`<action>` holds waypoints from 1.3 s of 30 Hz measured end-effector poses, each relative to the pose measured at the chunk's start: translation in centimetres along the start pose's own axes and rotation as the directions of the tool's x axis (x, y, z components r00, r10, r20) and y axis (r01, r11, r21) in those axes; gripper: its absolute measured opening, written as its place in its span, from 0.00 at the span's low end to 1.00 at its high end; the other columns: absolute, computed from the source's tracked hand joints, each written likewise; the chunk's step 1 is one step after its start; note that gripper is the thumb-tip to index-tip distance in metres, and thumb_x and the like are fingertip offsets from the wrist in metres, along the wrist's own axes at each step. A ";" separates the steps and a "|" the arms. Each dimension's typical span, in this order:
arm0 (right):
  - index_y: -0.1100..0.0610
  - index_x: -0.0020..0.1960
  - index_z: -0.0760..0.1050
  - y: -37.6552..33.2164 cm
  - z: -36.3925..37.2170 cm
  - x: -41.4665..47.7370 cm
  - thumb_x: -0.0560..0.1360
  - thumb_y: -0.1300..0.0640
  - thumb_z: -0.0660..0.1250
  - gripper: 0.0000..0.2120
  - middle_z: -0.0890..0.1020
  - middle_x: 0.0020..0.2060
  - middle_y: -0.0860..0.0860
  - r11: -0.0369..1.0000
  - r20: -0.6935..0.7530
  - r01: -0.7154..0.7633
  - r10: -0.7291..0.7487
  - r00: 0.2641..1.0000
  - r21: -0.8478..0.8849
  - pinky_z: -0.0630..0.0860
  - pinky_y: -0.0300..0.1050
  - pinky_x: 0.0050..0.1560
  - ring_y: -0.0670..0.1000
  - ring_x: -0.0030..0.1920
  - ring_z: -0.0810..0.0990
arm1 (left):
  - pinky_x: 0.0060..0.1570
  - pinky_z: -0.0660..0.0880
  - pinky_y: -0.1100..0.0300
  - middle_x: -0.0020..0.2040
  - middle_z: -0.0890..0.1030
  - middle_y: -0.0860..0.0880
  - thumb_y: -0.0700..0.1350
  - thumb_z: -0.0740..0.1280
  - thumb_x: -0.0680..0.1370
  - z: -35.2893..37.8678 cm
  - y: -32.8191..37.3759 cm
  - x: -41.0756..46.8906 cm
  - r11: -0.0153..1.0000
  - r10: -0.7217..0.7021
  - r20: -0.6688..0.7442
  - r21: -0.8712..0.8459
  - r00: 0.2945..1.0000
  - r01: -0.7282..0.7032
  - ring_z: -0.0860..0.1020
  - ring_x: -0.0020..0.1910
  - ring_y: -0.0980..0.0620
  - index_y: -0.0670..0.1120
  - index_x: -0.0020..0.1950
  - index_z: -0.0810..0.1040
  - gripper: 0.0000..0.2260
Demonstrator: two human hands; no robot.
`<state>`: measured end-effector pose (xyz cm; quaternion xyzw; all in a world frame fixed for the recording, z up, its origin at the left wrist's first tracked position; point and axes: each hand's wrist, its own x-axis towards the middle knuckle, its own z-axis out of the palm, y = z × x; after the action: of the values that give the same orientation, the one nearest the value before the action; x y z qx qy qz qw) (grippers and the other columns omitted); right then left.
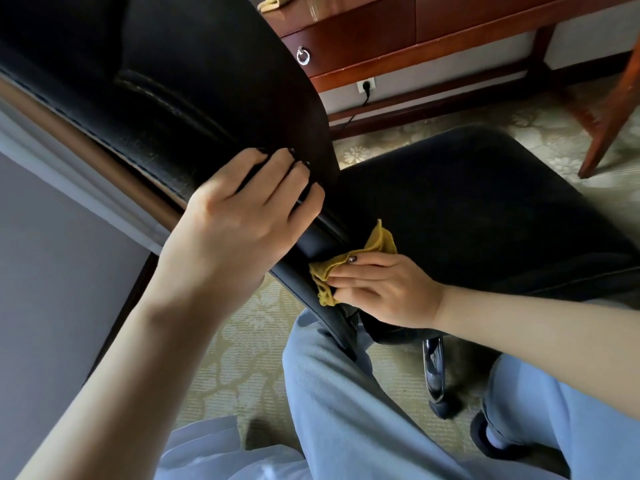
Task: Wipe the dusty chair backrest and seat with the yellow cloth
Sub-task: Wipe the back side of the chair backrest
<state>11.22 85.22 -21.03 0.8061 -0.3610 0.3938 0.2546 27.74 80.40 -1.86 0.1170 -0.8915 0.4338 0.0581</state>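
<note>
A black leather chair fills the upper left, its backrest (194,84) sloping down toward me and its dark seat (467,202) to the right. My left hand (242,216) grips the backrest's edge, fingers curled over the front face. My right hand (384,289) holds the crumpled yellow cloth (346,268) against the lower part of the backrest, near where it meets the seat. Part of the cloth sticks up beyond my fingers.
A red-brown wooden desk (381,39) with a ring-pull drawer stands behind the chair, another yellow cloth (273,1) on its top. A wall socket with a plugged cable (366,86) sits below it. A wooden leg (609,126) stands at right. My grey-trousered legs (346,393) and patterned carpet lie below.
</note>
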 end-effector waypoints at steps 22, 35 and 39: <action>0.58 0.43 0.82 -2.2 2.5 -6.7 0.79 0.67 0.60 0.13 0.85 0.49 0.50 0.994 0.253 -0.110 0.101 0.962 0.022 0.73 0.41 0.63 0.45 0.53 0.82 | 0.64 0.62 0.50 0.60 0.76 0.38 0.31 0.42 0.79 -0.1 0.1 -0.1 1.000 -0.021 -0.006 0.021 1.000 0.021 0.73 0.63 0.40 0.38 0.63 0.73 0.23; 0.53 0.49 0.76 -9.1 -0.6 -5.0 0.74 0.61 0.71 0.07 0.76 0.30 0.40 0.366 0.355 -0.924 0.854 0.379 0.107 0.69 0.31 0.24 0.41 0.26 0.74 | 0.68 0.57 0.48 0.69 0.71 0.39 0.35 0.47 0.80 0.4 0.3 -1.1 0.988 0.075 -0.015 0.136 0.997 -0.072 0.68 0.70 0.42 0.39 0.70 0.68 0.21; 0.50 0.44 0.72 -9.6 -0.7 -3.4 0.76 0.62 0.68 0.08 0.76 0.28 0.45 0.044 0.375 -0.949 0.912 0.166 0.313 0.65 0.33 0.24 0.42 0.27 0.74 | 0.68 0.55 0.47 0.72 0.67 0.42 0.38 0.64 0.72 0.5 -0.4 -2.1 0.977 0.193 -0.037 0.104 0.980 -0.188 0.65 0.70 0.43 0.44 0.72 0.68 0.26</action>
<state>16.99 92.85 -24.67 0.4269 -0.6914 0.5088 -0.2845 29.87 80.13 -2.26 0.0234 -0.8742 0.4840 0.0312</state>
